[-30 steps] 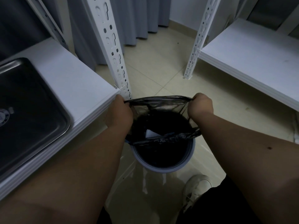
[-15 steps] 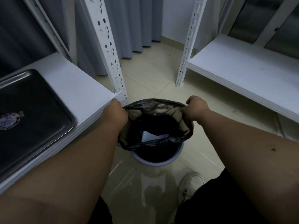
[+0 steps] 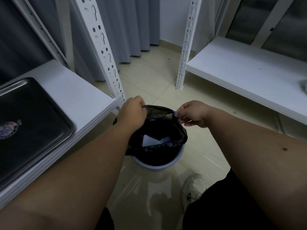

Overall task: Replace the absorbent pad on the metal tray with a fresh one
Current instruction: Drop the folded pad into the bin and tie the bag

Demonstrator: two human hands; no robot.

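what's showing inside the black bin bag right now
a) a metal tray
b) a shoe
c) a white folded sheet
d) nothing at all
c) a white folded sheet lies down inside the black bin bag, whose rim the left hand and right hand hold up over the bin; the metal tray sits on the shelf at the left.

Tray (image 3: pixel 33 120) on left shelf (image 3: pixel 78 90) — pad (image 3: pixel 152 140), seemingly, in bin (image 3: pixel 157 165).
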